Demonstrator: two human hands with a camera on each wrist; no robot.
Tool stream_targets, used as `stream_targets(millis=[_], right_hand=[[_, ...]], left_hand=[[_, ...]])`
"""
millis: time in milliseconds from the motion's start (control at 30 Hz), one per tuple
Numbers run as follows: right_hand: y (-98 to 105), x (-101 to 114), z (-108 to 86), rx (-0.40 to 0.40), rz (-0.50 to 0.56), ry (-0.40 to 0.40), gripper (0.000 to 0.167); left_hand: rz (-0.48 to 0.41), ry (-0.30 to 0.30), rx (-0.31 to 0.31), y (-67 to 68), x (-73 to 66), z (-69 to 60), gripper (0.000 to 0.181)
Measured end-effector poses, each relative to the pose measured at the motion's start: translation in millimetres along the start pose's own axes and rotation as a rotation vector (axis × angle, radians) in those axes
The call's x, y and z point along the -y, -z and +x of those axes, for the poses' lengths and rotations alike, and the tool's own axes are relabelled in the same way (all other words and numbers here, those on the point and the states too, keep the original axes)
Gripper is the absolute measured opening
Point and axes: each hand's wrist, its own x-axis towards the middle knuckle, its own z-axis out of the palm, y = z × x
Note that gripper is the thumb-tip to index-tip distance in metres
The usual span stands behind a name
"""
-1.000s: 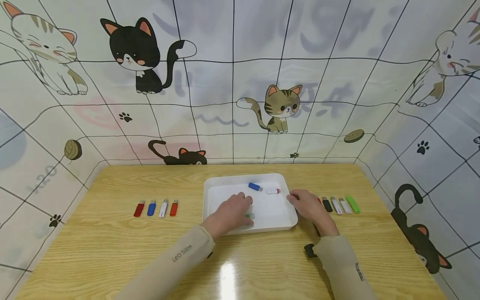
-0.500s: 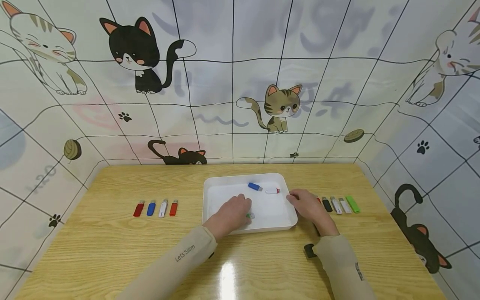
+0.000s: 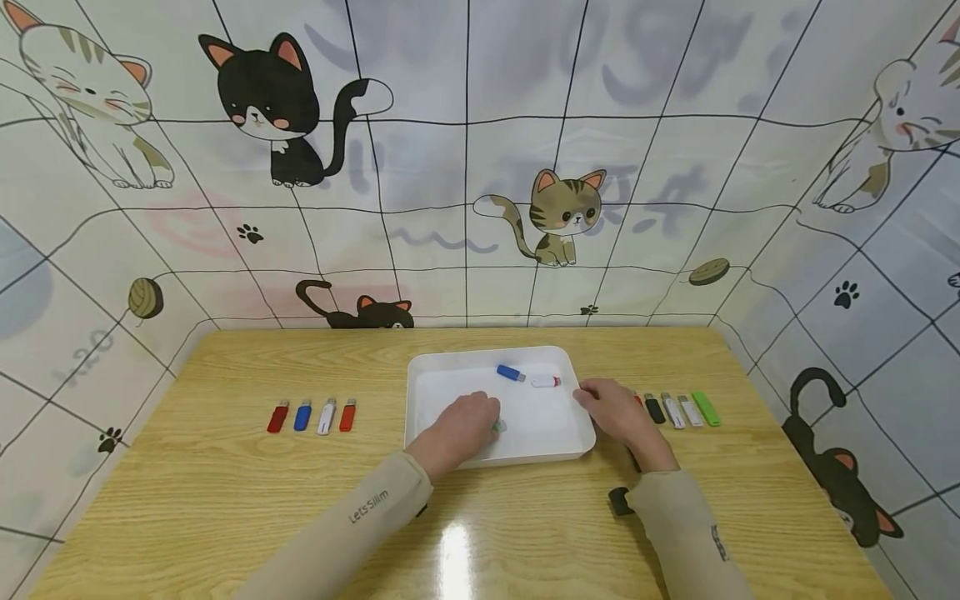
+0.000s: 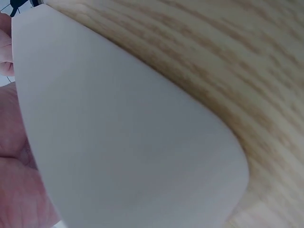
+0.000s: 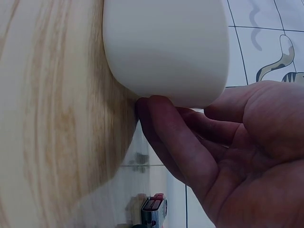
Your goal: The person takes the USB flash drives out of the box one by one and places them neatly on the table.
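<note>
A white tray (image 3: 540,429) lies on the table, holding a blue USB stick (image 3: 511,373) and a white-and-red USB stick (image 3: 546,382). My left hand (image 3: 463,427) reaches down into the tray, fingers curled, pinching a USB stick with a green and clear end (image 3: 499,426); most of that stick is hidden. In the left wrist view the tray wall (image 4: 133,123) covers the fingers. My right hand (image 3: 617,412) grips the tray's right side. From the right wrist view, the fingers (image 5: 178,137) press the outer wall, with the thumb at the rim.
Left of the tray, several USB sticks stand in a row, among them a dark red one (image 3: 277,417) and a blue one (image 3: 302,416). Another row lies beyond my right hand, with a black stick (image 3: 654,409) and a green one (image 3: 706,408). A cat-patterned sheet (image 3: 465,167) walls the table.
My left hand's fingers have drawn in around the green-and-clear stick, which has shifted slightly up and left. My right hand and the tray stay still.
</note>
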Motion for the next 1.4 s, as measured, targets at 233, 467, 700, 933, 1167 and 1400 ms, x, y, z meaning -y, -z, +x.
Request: stream_targets(millis=[233, 467, 700, 933, 1167, 1400], right_hand=[[0, 2, 0.4, 0.004, -0.003, 0.007, 0.031], [0, 3, 0.3, 0.007, -0.010, -0.005, 0.035], [0, 3, -0.2, 0.005, -0.012, 0.001, 0.032], [1, 2, -0.4, 0.008, -0.012, -0.012, 0.036], [0, 3, -0.5, 0.008, -0.017, -0.007, 0.039], [2, 7, -2.0, 0.011, -0.015, -0.021, 0.041]], left_hand=[[-0.015, 0.005, -0.013, -0.4, 2.6, -1.3, 0.013], [-0.042, 0.012, -0.043, 6.7, 7.1, -4.4, 0.008], [-0.112, 0.041, -0.066, 12.1, 10.8, -10.2, 0.007], [-0.177, 0.066, -0.149, 18.5, 18.0, -18.0, 0.011], [-0.250, 0.139, -0.190, 29.4, 30.6, -27.5, 0.015], [-0.310, 0.202, -0.228, 37.0, 48.8, -43.9, 0.017]])
